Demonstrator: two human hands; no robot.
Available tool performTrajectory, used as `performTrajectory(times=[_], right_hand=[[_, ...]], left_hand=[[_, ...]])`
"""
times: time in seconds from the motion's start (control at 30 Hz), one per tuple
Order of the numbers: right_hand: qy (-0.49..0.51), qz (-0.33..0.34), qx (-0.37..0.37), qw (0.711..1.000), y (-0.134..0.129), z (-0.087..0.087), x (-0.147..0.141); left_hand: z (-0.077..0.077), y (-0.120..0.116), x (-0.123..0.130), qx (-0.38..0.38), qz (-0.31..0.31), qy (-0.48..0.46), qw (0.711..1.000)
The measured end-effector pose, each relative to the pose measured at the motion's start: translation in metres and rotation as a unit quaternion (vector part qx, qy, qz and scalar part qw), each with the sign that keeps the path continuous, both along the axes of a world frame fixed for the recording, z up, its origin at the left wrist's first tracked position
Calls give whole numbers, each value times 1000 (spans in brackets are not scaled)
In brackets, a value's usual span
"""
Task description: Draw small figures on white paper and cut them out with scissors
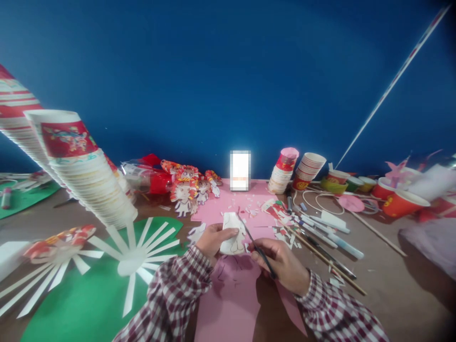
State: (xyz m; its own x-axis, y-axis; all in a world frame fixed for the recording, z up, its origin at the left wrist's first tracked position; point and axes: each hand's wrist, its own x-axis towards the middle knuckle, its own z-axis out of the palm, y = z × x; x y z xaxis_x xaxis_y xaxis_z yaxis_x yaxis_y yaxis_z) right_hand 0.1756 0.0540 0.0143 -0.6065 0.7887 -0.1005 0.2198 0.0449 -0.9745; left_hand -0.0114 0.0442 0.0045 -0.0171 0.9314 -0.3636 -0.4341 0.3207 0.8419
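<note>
My left hand [213, 241] pinches a small white piece of paper [232, 237] with a drawn outline of a figure on it. In my right hand [281, 266] is a pair of dark scissors [259, 251], its blades pointing up and away at the paper's right edge. I cannot tell whether the blades touch the paper. Both hands are above a pink sheet [228, 313] with some dark marks. Just left of the paper lies a white cut-out [196, 232]. Small scraps [251, 209] are strewn on the pink sheet behind.
Tall stacks of paper cups [89, 175] lean at the left, by a green sheet [81, 294] with white paper strips [130, 299]. Coloured lion-like cut-outs [184, 192] stand behind. At right are pens [345, 244], a wooden stick [331, 266], cup stacks [309, 168] and an orange cup [404, 204].
</note>
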Motion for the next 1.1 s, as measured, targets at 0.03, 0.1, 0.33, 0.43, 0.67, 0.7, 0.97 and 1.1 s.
performTrajectory(times=[0.03, 0.1, 0.33, 0.43, 0.67, 0.7, 0.97, 1.1], right_hand=[[-3, -1, 5, 1000, 0, 0, 0], [-8, 0, 11, 1000, 0, -1, 0], [-14, 2, 21, 1000, 1, -3, 1], [-16, 4, 28, 999, 2, -6, 0], [-15, 7, 43, 999, 2, -7, 0], [-13, 7, 46, 999, 1, -6, 0], [-22, 8, 54, 998, 0, 0, 0], [-27, 6, 66, 997, 0, 1, 1]], left_hand=[[0, 0, 0, -1, -1, 0, 1000], [1, 0, -1, -2, -7, -4, 1000], [4, -1, -2, 2, -23, -20, 1000], [3, 0, -3, 2, -24, -16, 1000], [3, -1, -1, 4, -44, 18, 999], [4, -1, 0, 2, -45, 19, 999], [5, 0, -1, 1, -54, 1, 999], [1, 2, -3, -10, -43, 11, 999]])
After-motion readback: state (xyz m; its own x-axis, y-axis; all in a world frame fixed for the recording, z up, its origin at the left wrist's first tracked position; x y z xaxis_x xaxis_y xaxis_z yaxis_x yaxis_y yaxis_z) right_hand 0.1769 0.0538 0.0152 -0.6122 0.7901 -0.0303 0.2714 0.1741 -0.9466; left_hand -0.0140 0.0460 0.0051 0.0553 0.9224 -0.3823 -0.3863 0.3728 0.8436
